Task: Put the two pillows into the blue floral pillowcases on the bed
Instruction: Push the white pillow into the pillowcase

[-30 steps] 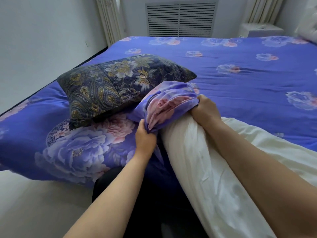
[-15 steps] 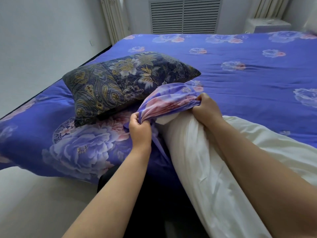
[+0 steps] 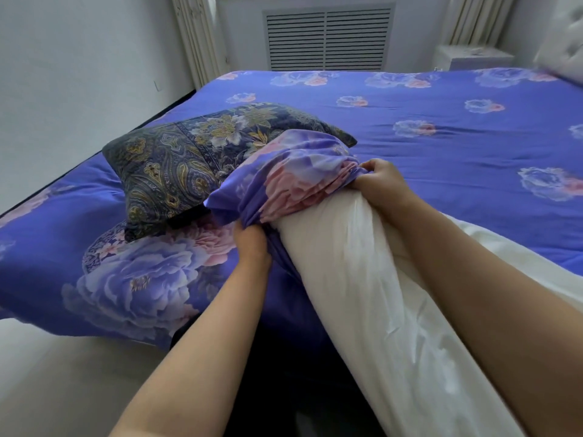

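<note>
Pillowcase [image 3: 293,171] pulled further over pillow [image 3: 362,279].

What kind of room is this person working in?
Most likely a bedroom in a home. A wide bed under a blue floral bedspread fills the view, a dark paisley-patterned pillow lies on it, and pale pleated curtains hang beside a slatted white vent cover on the far wall.

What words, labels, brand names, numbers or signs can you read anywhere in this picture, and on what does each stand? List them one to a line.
None: no readable text shows anywhere.
The blue floral pillowcase, the white pillow, the dark paisley pillow and the bedspread carry only patterns.
The wall vent bears only slats.
</note>
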